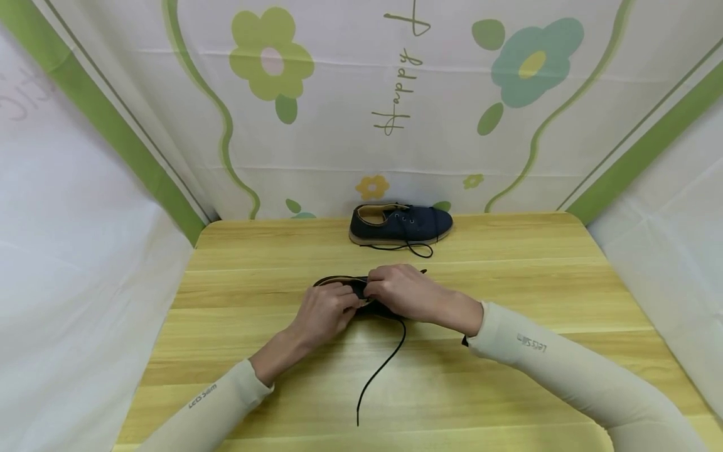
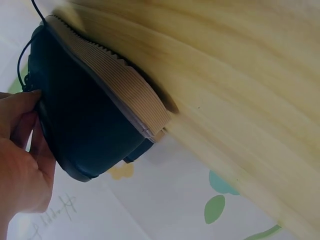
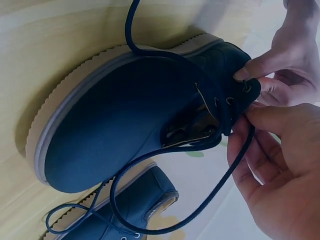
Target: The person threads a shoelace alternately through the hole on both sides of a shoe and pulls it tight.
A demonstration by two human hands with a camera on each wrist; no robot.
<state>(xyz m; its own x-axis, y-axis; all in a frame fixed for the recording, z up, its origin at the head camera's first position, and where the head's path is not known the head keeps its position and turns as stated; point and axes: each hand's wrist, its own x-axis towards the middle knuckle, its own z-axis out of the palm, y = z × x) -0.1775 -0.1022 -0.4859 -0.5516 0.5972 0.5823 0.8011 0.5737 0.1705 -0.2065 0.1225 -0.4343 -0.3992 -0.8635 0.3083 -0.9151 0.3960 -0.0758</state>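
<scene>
A dark navy shoe point(image 3: 110, 115) with a tan ridged sole stands on the table below both hands; in the head view they hide much of it. My left hand point(image 1: 327, 309) pinches the edge of its eyelet flap point(image 2: 32, 95), thumb on the outer side. At the eyelets my right hand point(image 3: 282, 157) pinches the dark shoelace point(image 3: 207, 200) between thumb and fingers; its exact grip is partly hidden. One loop of lace hangs across the toe and side. In the head view a loose lace end point(image 1: 378, 370) trails toward the front of the table.
A matching navy shoe point(image 1: 426, 223) stands at the table's back edge, toe to the right, its lace lying in a loop in front. The wood-grain table point(image 1: 254, 251) meets a white flowered curtain point(image 1: 339, 144) behind; white cloth hangs at both sides.
</scene>
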